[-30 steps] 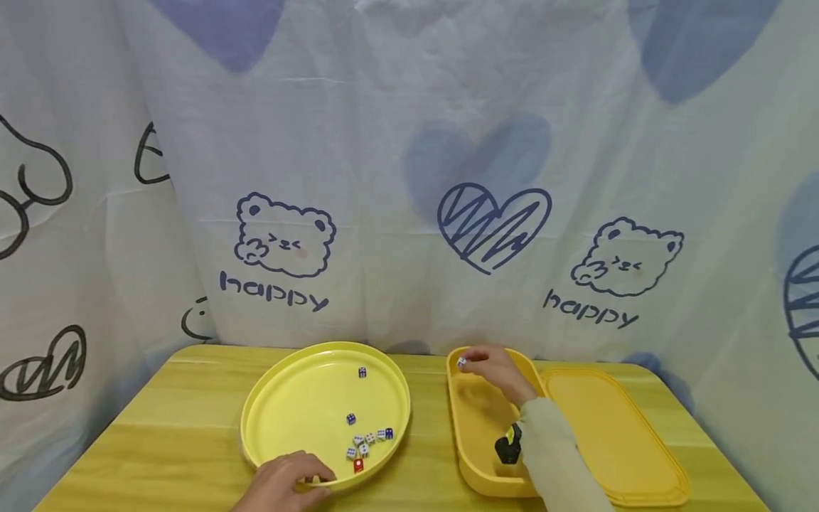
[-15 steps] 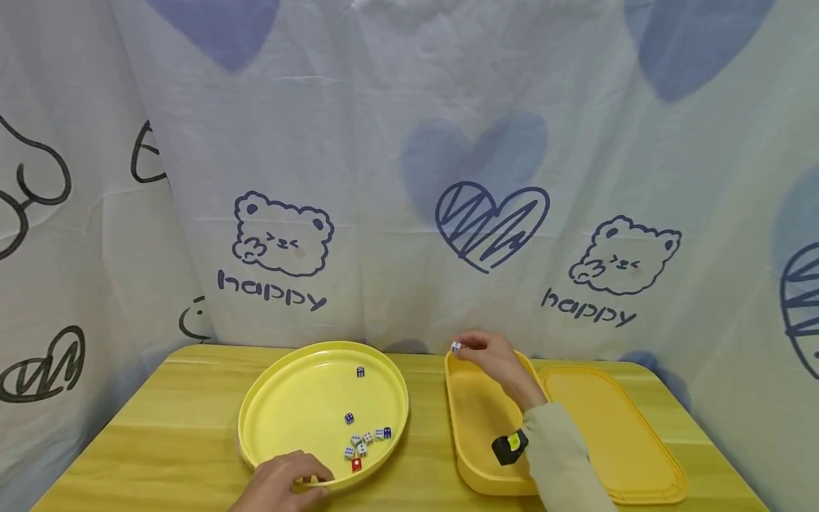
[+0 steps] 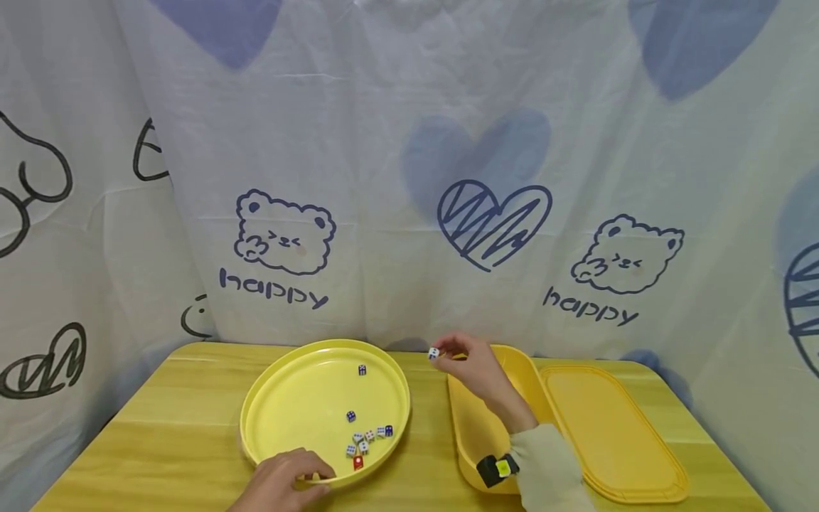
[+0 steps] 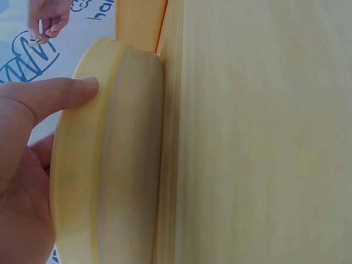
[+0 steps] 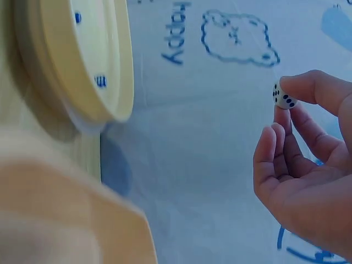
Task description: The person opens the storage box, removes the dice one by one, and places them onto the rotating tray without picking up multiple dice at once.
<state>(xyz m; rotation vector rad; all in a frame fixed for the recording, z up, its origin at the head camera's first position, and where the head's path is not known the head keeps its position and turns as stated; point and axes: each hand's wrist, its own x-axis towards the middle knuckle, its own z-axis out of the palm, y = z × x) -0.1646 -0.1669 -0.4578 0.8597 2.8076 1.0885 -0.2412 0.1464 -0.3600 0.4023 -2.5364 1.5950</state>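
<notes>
A white die with dark pips [image 3: 434, 353] is pinched between the thumb and fingertips of my right hand [image 3: 472, 366], in the air between the two containers. The right wrist view shows that die [image 5: 285, 97] held at the fingertips. At the near edge of a round yellow tray [image 3: 288, 398], my left hand [image 3: 281, 480] grips the rim. Its thumb [image 4: 77, 92] presses the outside of the tray wall [image 4: 82, 165]. Inside the tray lie several white dice [image 3: 363, 448], a red die [image 3: 358, 463] and blue dice, one of them [image 3: 362, 370] at the far side.
Right of the tray stands a deep orange-yellow box [image 3: 470, 427], partly covered by my right forearm. A flat lid of like colour [image 3: 617, 434] lies beside it. Behind the wooden table [image 3: 153, 412] hangs a printed cloth [image 3: 384, 284].
My right hand has carried the white die left, from over the far end of the box toward the tray. The left hand stays on the tray rim.
</notes>
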